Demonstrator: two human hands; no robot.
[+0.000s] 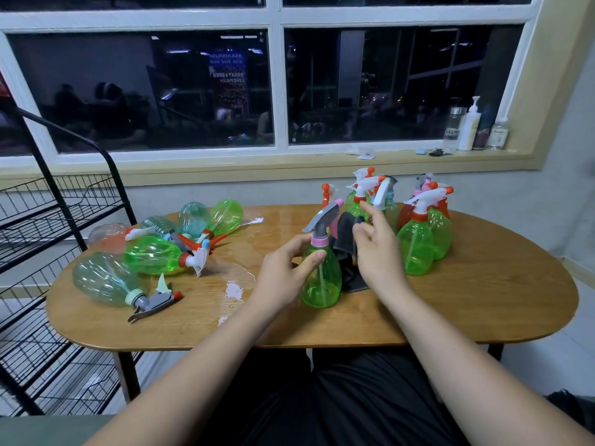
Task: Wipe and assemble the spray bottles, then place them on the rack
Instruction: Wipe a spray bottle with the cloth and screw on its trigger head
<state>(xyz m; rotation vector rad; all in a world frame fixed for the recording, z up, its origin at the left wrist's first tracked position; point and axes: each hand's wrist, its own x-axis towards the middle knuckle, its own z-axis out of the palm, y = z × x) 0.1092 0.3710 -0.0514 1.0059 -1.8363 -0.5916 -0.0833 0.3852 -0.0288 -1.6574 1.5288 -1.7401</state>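
Note:
A green spray bottle (322,281) with a pink collar and grey trigger head stands upright at the table's middle. My left hand (286,268) grips it around the neck and shoulder. My right hand (376,246) pinches a dark cloth (346,249) that hangs just behind and to the right of the bottle. Several assembled bottles (418,239) stand upright at the back right. Several more bottles (154,252) lie on their sides at the table's left. The black wire rack (48,220) stands left of the table.
The wooden oval table (483,300) has wet patches and small paper scraps near its middle (234,289). A windowsill behind holds several containers (470,127). My lap lies under the near table edge.

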